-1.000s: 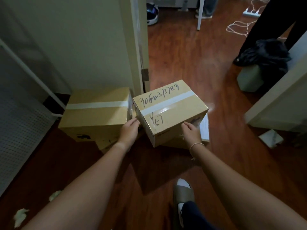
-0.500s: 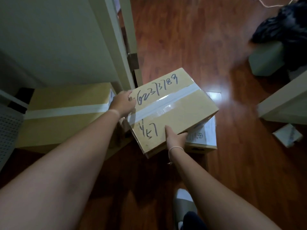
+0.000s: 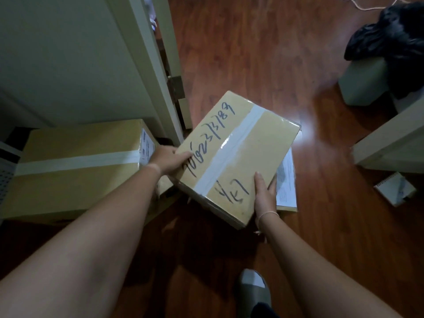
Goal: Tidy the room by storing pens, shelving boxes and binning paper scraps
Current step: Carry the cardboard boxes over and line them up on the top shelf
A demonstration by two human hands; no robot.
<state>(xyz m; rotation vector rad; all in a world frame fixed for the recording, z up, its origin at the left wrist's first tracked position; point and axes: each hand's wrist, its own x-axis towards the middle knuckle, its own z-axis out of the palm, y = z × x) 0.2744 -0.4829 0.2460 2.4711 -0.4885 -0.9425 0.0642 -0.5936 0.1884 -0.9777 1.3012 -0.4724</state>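
Observation:
A tan cardboard box [image 3: 257, 143] with white tape and handwritten numbers is tilted up off the floor. My left hand [image 3: 168, 161] grips its left edge, thumb on top. My right hand [image 3: 263, 193] holds its near right corner. Under it lies a flatter box with a white printed label [image 3: 286, 180]. A larger taped cardboard box [image 3: 75, 166] sits on the floor to the left, against the wall.
A door frame [image 3: 151, 65] stands just behind the boxes. A small notepad [image 3: 394, 189] lies on the wooden floor at right, beside a pale furniture edge [image 3: 390, 143]. A black bag [image 3: 394, 35] rests on a bin at far right. My slippered foot [image 3: 252, 288] is below.
Both hands have taken hold of the numbered box and lifted and tilted it. My view has dropped closer to the boxes.

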